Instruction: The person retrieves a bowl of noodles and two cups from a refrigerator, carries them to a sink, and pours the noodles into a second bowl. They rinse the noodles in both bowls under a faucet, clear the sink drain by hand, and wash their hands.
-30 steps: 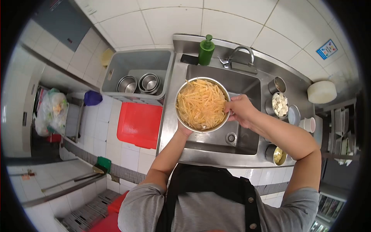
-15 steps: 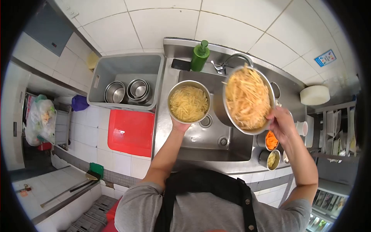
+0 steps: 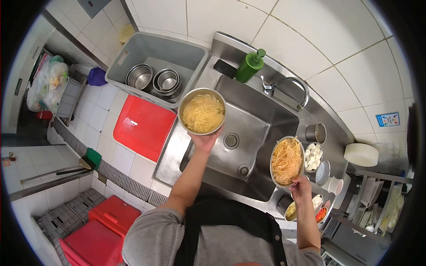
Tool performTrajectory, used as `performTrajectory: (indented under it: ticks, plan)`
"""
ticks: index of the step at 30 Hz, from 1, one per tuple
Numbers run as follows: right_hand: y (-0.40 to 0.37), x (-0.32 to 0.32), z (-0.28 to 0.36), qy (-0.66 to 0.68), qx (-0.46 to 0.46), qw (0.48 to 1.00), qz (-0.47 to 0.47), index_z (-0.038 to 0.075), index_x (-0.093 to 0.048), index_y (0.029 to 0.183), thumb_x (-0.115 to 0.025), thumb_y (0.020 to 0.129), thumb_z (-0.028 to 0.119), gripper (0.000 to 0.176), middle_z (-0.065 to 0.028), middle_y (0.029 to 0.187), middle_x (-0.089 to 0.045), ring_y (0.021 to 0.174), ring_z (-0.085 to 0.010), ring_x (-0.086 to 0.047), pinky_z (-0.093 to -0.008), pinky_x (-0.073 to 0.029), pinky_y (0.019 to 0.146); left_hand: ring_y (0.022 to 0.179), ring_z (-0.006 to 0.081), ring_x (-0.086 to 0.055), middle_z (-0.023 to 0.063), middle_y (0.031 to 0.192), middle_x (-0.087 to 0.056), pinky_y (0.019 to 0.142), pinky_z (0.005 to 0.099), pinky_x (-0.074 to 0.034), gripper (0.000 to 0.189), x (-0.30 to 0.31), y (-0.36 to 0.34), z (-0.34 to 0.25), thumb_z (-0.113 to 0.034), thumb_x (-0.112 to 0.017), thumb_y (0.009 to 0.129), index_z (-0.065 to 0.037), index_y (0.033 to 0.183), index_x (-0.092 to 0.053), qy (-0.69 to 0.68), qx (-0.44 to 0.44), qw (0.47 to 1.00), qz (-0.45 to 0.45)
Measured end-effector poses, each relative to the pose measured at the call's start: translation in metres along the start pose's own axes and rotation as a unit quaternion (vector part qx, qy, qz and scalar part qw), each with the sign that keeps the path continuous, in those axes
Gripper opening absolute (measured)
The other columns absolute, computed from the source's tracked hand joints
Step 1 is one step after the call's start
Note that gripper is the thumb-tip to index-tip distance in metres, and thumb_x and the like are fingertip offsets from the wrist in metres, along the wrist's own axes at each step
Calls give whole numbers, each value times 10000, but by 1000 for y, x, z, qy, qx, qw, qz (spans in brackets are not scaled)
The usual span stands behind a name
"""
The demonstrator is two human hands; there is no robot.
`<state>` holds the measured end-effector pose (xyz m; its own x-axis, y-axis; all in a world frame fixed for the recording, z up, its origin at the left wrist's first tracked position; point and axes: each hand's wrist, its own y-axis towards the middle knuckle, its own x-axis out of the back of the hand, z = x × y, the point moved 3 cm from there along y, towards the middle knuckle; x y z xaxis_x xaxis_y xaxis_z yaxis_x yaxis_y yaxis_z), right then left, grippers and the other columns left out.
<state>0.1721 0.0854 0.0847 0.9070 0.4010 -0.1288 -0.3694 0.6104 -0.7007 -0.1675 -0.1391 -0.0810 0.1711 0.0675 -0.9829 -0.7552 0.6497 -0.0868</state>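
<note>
My left hand [image 3: 206,141] supports a round metal container [image 3: 181,116] from below, with the fingers mostly hidden beneath it. Thin pale yellow shreds [image 3: 203,113] fill it; it is over the left part of the sink [image 3: 230,106]. On the other side, my right hand [image 3: 301,189] grips the near rim of a second metal container [image 3: 272,174]. That one is heaped with orange-yellow shreds [image 3: 286,161] and is over the sink's right edge. Several small containers stand close to it, one with white chunks [image 3: 313,157] and another with yellow pieces [image 3: 290,212].
Left of the sink is a grey bin [image 3: 186,48] with steel bowls [image 3: 140,76] inside, and a red lid [image 3: 144,128]. Behind the sink are a green pump bottle [image 3: 250,66] and a faucet [image 3: 284,84]. A dish rack [image 3: 372,199] stands right; red bins [image 3: 100,235] lie lower left.
My head view has turned. My right hand has lowered its container of orange-yellow shreds toward the counter beside the sink. The left container stays held and appears farther left in the view.
</note>
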Motion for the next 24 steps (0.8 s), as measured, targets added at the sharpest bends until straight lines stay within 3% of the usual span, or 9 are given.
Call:
performTrajectory:
  ticks: [2,6,9,12,15,18,20,22,24]
  plan:
    - [5,2,-16,4,-6,1000,-8,-28,-556,788,-531,752,-81,69,-148,793,-653,644,-230,-676,-374,-613,578,1383,335,-330,65,1525,-313,1086,564,-343,901,-2,-4,-9,-779,-479,794,-240,1490,-285,50,-58,997,-9]
    - [5,-2,-37,15,-20,1000,-2,-42,-573,830,-534,761,-82,89,-102,747,-632,609,-197,-646,-384,-614,640,1365,285,-361,43,1515,-328,1108,497,-339,945,7,-2,-18,-840,-455,749,-257,1478,-307,124,-119,974,-148]
    - [25,14,-47,0,-12,1000,22,-42,-578,829,-542,760,-80,86,-84,725,-618,573,-180,-616,-379,-609,628,1357,321,-363,69,1519,-315,1109,517,-329,1027,30,10,-8,-892,-397,705,-224,1480,-305,32,-148,976,-159]
    - [26,2,-41,4,-11,1000,26,-34,-578,806,-553,759,-77,69,-69,698,-600,556,-165,-598,-376,-605,621,1359,423,-320,141,1499,-337,1135,526,-300,1108,48,12,5,-911,-410,647,-195,1484,-285,-135,-143,967,-164]
    - [43,20,-62,39,-21,998,36,-18,-571,786,-566,752,-84,74,-61,674,-578,553,-167,-592,-416,-612,650,1336,459,-339,203,1466,-356,1106,515,-344,1141,-2,4,39,-933,-336,652,-156,1484,-268,-90,-113,955,-257]
    - [50,31,-73,69,-26,997,31,-16,-566,790,-570,744,-94,91,-62,672,-566,553,-170,-588,-436,-614,658,1300,422,-401,216,1419,-404,1063,510,-387,1172,15,7,60,-950,-261,655,-121,1483,-252,-28,-97,961,-256]
    - [53,31,-80,89,-29,995,20,-17,-563,793,-572,739,-101,100,-64,673,-562,553,-172,-586,-434,-615,649,1283,392,-426,194,1413,-421,1046,484,-400,1063,42,-7,81,-875,-322,747,-105,1478,-263,3,-24,943,-333]
    - [55,28,-86,100,-32,994,18,-19,-565,800,-577,738,-100,102,-64,674,-559,555,-172,-587,-424,-615,643,1301,355,-419,168,1416,-435,1070,455,-366,923,62,-1,99,-764,-393,837,-99,1470,-292,132,55,929,-340]
    - [51,25,-90,105,-20,994,-2,-18,-580,797,-580,741,-91,92,-57,663,-554,551,-163,-584,-394,-611,613,1355,311,-381,139,1428,-443,1136,422,-286,755,75,18,123,-617,-475,925,-102,1460,-338,351,161,886,-259]
